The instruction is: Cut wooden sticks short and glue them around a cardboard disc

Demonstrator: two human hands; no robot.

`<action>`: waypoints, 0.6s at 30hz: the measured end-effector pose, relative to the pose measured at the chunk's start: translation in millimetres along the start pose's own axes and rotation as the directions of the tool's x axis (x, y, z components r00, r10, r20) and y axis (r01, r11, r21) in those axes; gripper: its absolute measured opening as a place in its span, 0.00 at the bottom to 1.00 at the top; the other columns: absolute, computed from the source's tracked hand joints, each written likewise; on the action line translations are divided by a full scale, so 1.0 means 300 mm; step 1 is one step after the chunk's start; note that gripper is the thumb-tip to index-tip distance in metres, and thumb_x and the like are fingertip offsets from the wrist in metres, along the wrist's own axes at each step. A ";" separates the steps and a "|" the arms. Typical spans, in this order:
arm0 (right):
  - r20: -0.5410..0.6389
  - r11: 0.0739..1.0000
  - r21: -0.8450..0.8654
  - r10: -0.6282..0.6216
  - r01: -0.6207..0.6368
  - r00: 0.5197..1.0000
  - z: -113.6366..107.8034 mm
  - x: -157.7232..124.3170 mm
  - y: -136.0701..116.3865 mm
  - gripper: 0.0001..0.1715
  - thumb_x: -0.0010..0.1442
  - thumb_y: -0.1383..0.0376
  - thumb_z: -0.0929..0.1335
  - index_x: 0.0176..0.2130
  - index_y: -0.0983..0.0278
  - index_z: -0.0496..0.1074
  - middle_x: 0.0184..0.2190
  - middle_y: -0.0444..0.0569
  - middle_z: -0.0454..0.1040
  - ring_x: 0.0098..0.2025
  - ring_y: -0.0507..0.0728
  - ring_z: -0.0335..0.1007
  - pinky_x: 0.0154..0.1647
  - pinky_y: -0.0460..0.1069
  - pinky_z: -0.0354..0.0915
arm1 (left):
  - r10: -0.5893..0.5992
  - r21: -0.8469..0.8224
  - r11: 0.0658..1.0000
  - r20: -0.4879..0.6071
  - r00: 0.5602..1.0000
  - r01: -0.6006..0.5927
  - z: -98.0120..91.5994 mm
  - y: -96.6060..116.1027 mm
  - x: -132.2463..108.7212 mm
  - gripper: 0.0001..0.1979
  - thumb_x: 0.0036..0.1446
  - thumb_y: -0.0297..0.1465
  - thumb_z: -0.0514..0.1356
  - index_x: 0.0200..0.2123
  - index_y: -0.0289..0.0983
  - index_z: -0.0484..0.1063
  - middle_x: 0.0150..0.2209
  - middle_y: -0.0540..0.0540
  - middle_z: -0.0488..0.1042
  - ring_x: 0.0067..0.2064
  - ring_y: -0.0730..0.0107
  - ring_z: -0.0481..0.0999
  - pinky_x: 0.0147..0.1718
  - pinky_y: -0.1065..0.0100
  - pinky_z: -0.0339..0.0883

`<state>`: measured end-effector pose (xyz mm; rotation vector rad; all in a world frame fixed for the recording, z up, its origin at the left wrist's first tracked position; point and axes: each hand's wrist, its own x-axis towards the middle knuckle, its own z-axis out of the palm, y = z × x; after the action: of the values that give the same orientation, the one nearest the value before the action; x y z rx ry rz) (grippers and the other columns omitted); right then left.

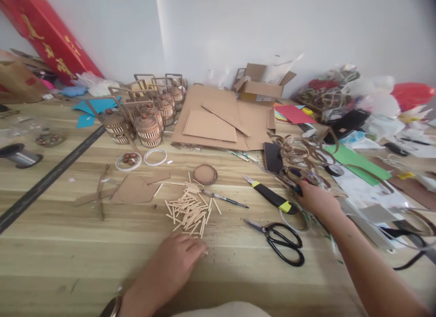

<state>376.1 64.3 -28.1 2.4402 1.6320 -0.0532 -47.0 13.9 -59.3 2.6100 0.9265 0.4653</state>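
Note:
My left hand (180, 258) rests low over the table, fingers closed together. A small pale bit, perhaps a stick end, shows at its fingertips; the rest is hidden. Just beyond it lies a loose pile of short wooden sticks (190, 208). My right hand (316, 201) reaches into the clutter at right, its fingers closed on a dark tool with a blue part (298, 189), mostly covered. Left of that hand lie a yellow-and-black utility knife (270, 196) and black-handled scissors (282, 242). A pen (225, 198) and a small round woven base (205, 174) lie near the sticks.
Lidded miniature baskets (148, 126) with tall handles stand at back left. Behind the sticks are cardboard sheets (211, 126) and an open box (260, 87). Tape rolls (156, 157), a wire spool (20, 156), a phone (273, 157) and coiled brown strips (296, 149) lie around.

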 end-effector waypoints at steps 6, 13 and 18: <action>0.014 0.998 0.028 -0.050 0.049 0.999 -0.032 -0.005 0.000 0.09 0.55 0.72 0.65 0.37 0.64 0.71 0.33 0.60 0.78 0.34 0.64 0.74 0.29 0.51 0.60 | -0.008 0.082 0.997 -0.029 1.000 0.010 -0.008 0.002 0.001 0.13 0.61 0.22 0.53 0.41 0.39 0.75 0.37 0.45 0.81 0.36 0.63 0.78 0.37 0.63 0.71; -0.170 0.989 0.091 -0.103 0.120 0.980 -0.200 -0.065 0.019 0.10 0.60 0.64 0.66 0.43 0.64 0.68 0.38 0.61 0.76 0.38 0.63 0.71 0.36 0.53 0.61 | -0.024 0.043 0.999 -0.058 0.998 0.027 -0.056 0.031 0.010 0.15 0.61 0.21 0.51 0.43 0.38 0.75 0.37 0.45 0.81 0.37 0.64 0.79 0.37 0.64 0.72; -0.642 0.848 0.526 0.355 0.054 0.680 -0.322 -0.097 0.010 0.19 0.57 0.58 0.69 0.45 0.65 0.72 0.35 0.57 0.76 0.35 0.61 0.71 0.32 0.53 0.60 | -0.025 0.000 1.000 -0.088 0.996 0.025 -0.074 0.050 0.015 0.13 0.63 0.25 0.51 0.44 0.37 0.74 0.37 0.44 0.81 0.37 0.63 0.79 0.37 0.63 0.72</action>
<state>359.4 54.9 71.2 3.2950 1.8371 0.6994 -44.8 10.2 -32.4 2.5940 0.9855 0.5771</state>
